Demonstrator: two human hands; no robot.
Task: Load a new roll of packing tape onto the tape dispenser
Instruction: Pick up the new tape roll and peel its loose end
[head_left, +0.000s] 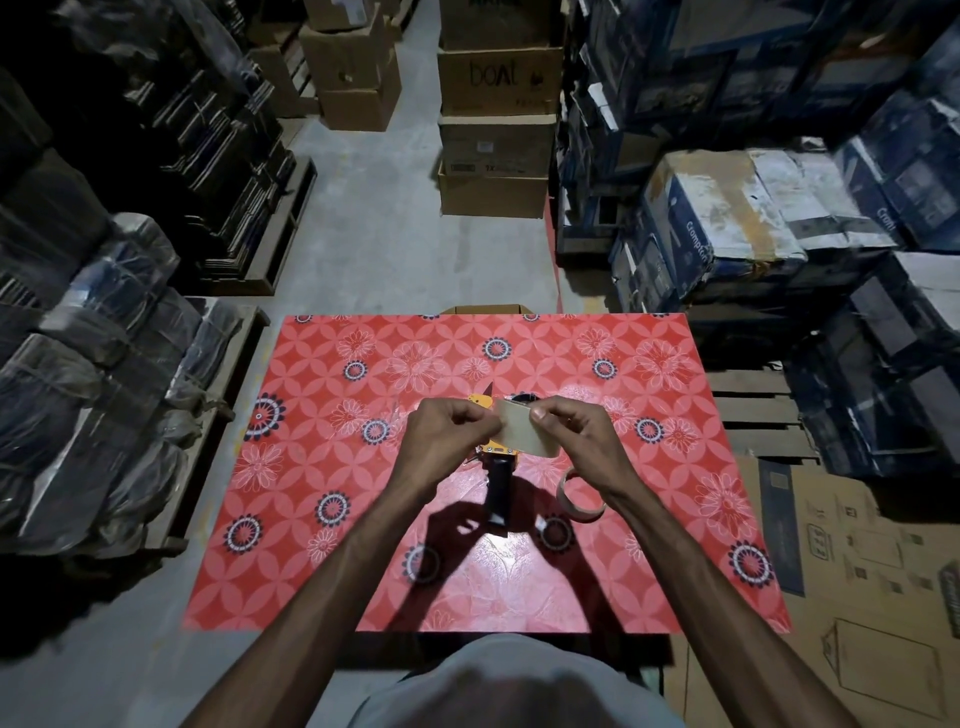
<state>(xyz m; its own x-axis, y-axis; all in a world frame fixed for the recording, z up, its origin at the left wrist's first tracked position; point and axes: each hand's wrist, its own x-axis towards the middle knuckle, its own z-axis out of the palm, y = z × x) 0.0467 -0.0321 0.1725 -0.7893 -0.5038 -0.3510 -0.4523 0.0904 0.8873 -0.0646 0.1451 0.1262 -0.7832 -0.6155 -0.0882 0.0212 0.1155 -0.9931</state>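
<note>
While the left hand (447, 436) and right hand (576, 431) pinch the roll (524, 434) above the dispenser (498, 483), we should peel its end free before mounting

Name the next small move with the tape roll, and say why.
Probably lower the roll onto the dispenser. The left hand and right hand hold it over the dispenser, which lies on the table, and an empty core already lies beside it.

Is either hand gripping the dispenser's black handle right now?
No, the black handle lies free on the table, while the left hand and right hand both hold the tape roll above it.
</note>
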